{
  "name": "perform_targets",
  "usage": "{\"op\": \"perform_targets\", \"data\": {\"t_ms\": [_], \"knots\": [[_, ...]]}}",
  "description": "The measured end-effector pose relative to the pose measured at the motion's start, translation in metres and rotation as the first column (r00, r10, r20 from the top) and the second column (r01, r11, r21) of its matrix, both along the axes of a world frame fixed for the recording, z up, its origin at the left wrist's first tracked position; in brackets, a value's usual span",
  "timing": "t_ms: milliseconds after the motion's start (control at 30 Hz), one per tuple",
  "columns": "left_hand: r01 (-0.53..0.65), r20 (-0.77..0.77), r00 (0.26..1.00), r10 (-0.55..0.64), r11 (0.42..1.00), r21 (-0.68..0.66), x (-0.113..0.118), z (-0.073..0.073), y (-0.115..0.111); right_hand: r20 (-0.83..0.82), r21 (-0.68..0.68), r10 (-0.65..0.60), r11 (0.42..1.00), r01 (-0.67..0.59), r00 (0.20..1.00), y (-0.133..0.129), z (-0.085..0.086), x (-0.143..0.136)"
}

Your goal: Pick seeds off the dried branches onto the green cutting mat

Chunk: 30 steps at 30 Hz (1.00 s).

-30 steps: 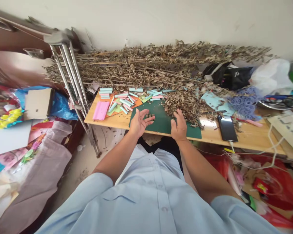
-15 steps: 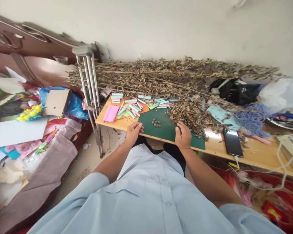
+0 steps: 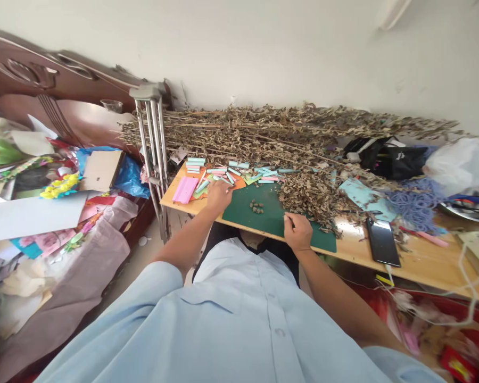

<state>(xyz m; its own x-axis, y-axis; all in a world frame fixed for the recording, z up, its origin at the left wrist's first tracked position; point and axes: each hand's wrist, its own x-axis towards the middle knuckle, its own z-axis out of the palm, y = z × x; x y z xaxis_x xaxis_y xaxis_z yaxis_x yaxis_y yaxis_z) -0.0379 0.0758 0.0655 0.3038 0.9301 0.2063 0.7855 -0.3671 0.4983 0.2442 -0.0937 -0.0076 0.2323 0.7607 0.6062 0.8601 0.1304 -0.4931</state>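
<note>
My left hand (image 3: 219,196) is over the near edge of a scatter of small pale blue and pink paper rolls (image 3: 234,171); its back hides the fingertips. My right hand (image 3: 298,232) rests at the front of a green mat (image 3: 243,211), fingers curled in and thumb against them. Whatever it pinches, if anything, is too small to make out. Between the hands, several small brown balls (image 3: 256,206) lie grouped on the mat. A heap of dried leaves (image 3: 309,194) covers the mat's right back part.
Long bundles of dried stalks (image 3: 239,130) lie along the wall. Left of the rolls is folded pink paper (image 3: 184,190), with crutches (image 3: 155,143) standing beside the table. To the right are a phone (image 3: 383,242) on a cable, blue cord (image 3: 413,202) and a white bag (image 3: 459,162).
My left hand has moved forward from the mat's left front edge to the paper rolls. My right hand's fingers have curled in, and it sits slightly lower on the mat.
</note>
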Motion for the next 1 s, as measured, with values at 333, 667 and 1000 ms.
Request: {"op": "perform_targets", "data": {"t_ms": [333, 667, 1000], "knots": [[0.043, -0.31, 0.95, -0.04, 0.999, 0.004, 0.01, -0.007, 0.035, -0.045, -0.006, 0.047, 0.999, -0.048, 0.998, -0.001, 0.005, -0.002], [0.056, -0.299, 0.953, -0.045, 0.998, 0.028, 0.014, -0.003, 0.069, -0.127, -0.011, 0.088, 0.996, -0.09, 0.988, -0.003, 0.006, -0.003], [0.202, -0.33, 0.927, -0.178, 0.979, 0.04, 0.037, -0.006, 0.09, -0.179, -0.017, 0.056, 0.998, -0.06, 0.982, -0.003, 0.009, -0.004]]}}
